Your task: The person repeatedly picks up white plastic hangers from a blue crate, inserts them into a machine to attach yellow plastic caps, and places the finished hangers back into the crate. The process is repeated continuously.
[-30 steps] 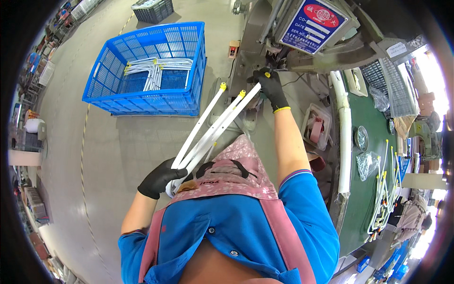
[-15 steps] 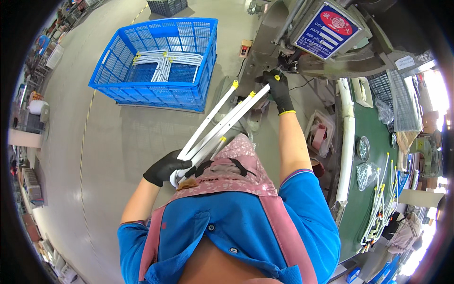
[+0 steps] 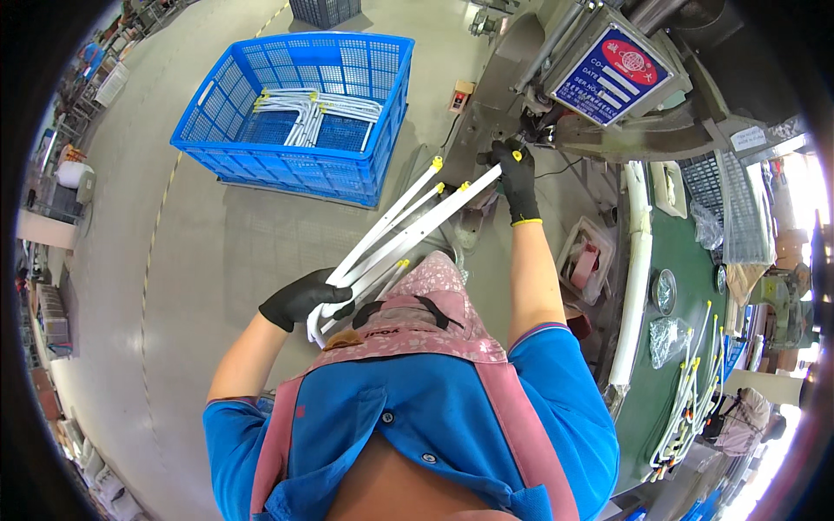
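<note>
Several white bent tubes [image 3: 382, 253] with yellow end caps slant across in front of my apron, their bent ends at the lower left. My left hand [image 3: 304, 298], in a black glove, is closed around them near the bend. At the upper right, my gloved right hand [image 3: 518, 184] grips the far end of one tube, by its yellow cap [image 3: 517, 155]. The other capped ends fan out free, apart from the right hand. Just beyond that hand stands a dark metal machine [image 3: 495, 117]; whether hand or tube touches it, I cannot tell.
A blue plastic crate [image 3: 278, 160] holding more white tubes stands on the floor, far left. On the right, a green-topped table [image 3: 647, 425] carries several white tubes [image 3: 686, 408], a plastic bag [image 3: 669, 339] and a round dish [image 3: 664, 292]. A bin [image 3: 584, 260] sits beside it.
The view has shifted a little, moving the crate and machine rightward in it. The free tube ends have spread, and one thinner tube now shows separately. Both hands keep their hold.
</note>
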{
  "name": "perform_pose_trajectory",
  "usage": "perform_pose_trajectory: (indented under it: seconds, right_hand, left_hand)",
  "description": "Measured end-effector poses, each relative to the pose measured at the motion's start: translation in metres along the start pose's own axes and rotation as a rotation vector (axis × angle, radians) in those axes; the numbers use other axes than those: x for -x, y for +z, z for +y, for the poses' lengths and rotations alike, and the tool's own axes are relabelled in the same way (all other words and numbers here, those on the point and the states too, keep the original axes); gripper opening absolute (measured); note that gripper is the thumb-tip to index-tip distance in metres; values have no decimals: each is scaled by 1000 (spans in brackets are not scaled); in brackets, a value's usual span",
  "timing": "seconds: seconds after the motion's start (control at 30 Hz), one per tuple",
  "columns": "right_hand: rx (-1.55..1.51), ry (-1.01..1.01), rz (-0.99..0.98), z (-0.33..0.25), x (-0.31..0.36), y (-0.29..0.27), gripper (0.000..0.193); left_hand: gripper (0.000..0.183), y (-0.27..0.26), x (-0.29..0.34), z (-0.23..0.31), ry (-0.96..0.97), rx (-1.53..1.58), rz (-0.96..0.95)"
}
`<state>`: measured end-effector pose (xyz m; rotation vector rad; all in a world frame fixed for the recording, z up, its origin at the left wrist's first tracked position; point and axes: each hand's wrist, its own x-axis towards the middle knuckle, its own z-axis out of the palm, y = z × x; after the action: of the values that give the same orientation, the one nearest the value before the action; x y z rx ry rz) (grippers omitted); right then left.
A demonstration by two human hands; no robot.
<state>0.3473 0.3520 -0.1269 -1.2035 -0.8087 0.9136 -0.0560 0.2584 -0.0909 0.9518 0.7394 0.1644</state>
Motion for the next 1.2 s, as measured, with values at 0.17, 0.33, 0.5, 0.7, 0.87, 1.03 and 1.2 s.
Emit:
perform_pose_trajectory:
  seconds: [0.17, 0.33, 0.5, 0.7, 0.87, 1.03, 1.2]
  right_hand:
    - [15, -14, -68, 2, -2, -3, 14]
    - [128, -21, -10, 5, -9, -3, 15]
    - [254, -191, 26, 3, -6, -4, 22]
    - [286, -276, 53, -6, -7, 3, 25]
    - [364, -127, 53, -8, -2, 5, 22]
    - [157, 61, -61, -7, -5, 0, 19]
    - [455, 19, -27, -1, -10, 0, 14]
  left_hand:
    - [41, -10, -1, 6, -31, 6, -44]
    - [35, -3, 9, 11, -45, -14, 19]
    - [29, 12, 5, 14, -26, -71, 53]
    - [29, 15, -2, 9, -45, -117, 105]
    - [32, 2, -1, 9, -92, -31, 4]
    - [36, 1, 0, 4, -73, 46, -52]
    - [37, 0, 2, 1, -90, 55, 18]
